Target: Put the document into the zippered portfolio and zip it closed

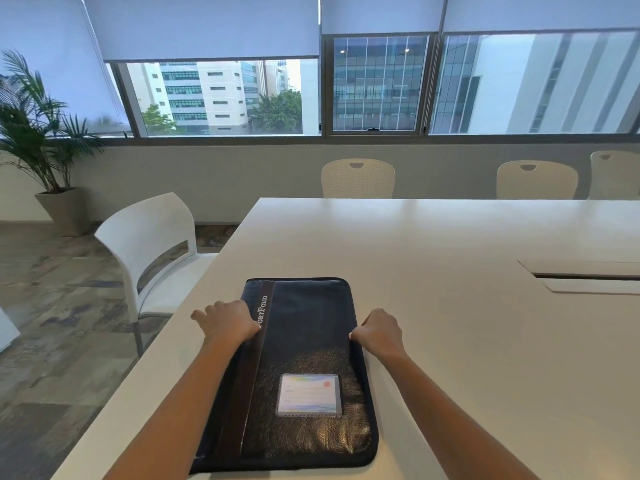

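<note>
A dark leather zippered portfolio point(304, 341) lies flat and closed on the white table point(450, 341), with a brown strip lettered "PortFolio" along its left side and a clear card window point(309, 394) near me. My left hand point(227, 322) rests on the portfolio's left edge, fingers curled over it. Pinched at the right edge is my right hand point(379, 332), its fingers closed there; whether they hold a zipper pull is hidden. No loose document is in sight.
A white chair point(152, 244) stands at the table's left corner. More white chairs point(358, 178) line the far side. A cable hatch point(588, 277) is set into the tabletop at the right. A potted palm point(41, 140) stands by the windows.
</note>
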